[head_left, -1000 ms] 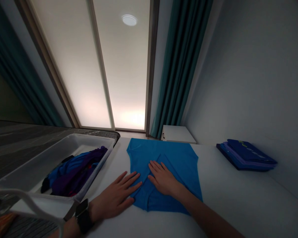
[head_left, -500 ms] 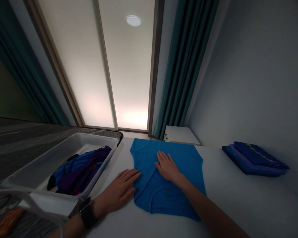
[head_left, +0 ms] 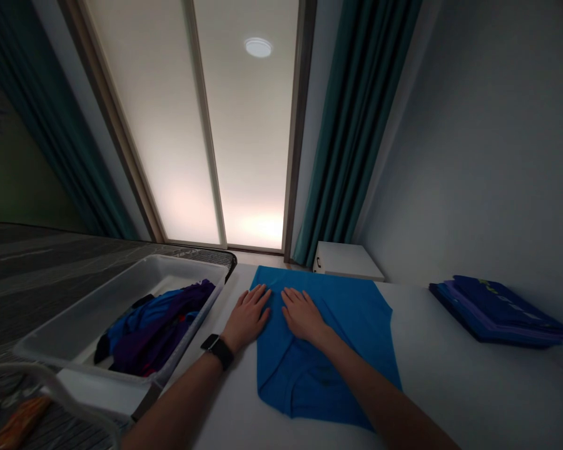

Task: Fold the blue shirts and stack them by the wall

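Note:
A blue garment [head_left: 356, 312] lies spread flat on the white table [head_left: 234, 400], its neckline toward the near side. My left hand [head_left: 248, 315] rests with fingers spread at the garment's far left edge, partly on the cloth. Just to its right, my right hand [head_left: 303, 314] lies open, palm down on the cloth. Neither hand grips anything. My right forearm crosses over the near right part of the garment and hides some of it. A black watch is on my left wrist.
At the left stands a clear plastic bin [head_left: 89, 300] holding purple and blue clothes [head_left: 154, 331]. A folded stack of clothes [head_left: 502, 312] lies on the right side of the table. Beyond the table's far edge is a white cabinet [head_left: 349, 259].
My left hand has moved away from me along the garment's left edge and partly onto it. My right hand has shifted left, closer to it. The camera view has shifted slightly.

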Available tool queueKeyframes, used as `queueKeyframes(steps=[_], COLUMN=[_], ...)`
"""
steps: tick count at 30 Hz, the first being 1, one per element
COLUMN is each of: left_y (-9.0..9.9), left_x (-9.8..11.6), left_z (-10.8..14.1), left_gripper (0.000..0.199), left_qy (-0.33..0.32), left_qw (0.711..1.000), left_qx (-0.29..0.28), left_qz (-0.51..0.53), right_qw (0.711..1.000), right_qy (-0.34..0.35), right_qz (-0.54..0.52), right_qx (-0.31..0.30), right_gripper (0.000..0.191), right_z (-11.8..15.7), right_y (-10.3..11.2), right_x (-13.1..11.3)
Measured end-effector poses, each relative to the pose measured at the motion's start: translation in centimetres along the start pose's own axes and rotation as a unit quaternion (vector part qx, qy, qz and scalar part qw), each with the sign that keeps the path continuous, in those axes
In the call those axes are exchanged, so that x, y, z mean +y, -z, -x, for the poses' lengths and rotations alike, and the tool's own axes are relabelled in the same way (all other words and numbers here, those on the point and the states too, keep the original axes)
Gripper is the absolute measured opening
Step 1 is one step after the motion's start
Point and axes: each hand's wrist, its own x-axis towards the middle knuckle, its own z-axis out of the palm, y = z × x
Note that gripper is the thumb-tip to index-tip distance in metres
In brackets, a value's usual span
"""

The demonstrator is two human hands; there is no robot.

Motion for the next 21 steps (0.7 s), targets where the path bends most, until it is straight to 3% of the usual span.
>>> queueKeyframes(steps=[11,21], left_y=[-0.3,-0.6], left_x=[-0.1,-0.2], left_z=[0.5,0.5], left_gripper=[0.055,0.056], left_qy=[0.007,0.007], left_qw=[0.997,0.997], left_qx=[-0.077,-0.079], left_qz=[0.005,0.006], right_qw=[1.0,0.999], right_qy=[-0.005,0.03], right_qz=[-0.022,-0.02], right_qx=[0.01,0.007], right_gripper=[0.044,0.019], right_z=[-8.4,-11.1], right_y=[0.2,0.0], right_x=[1.9,2.5])
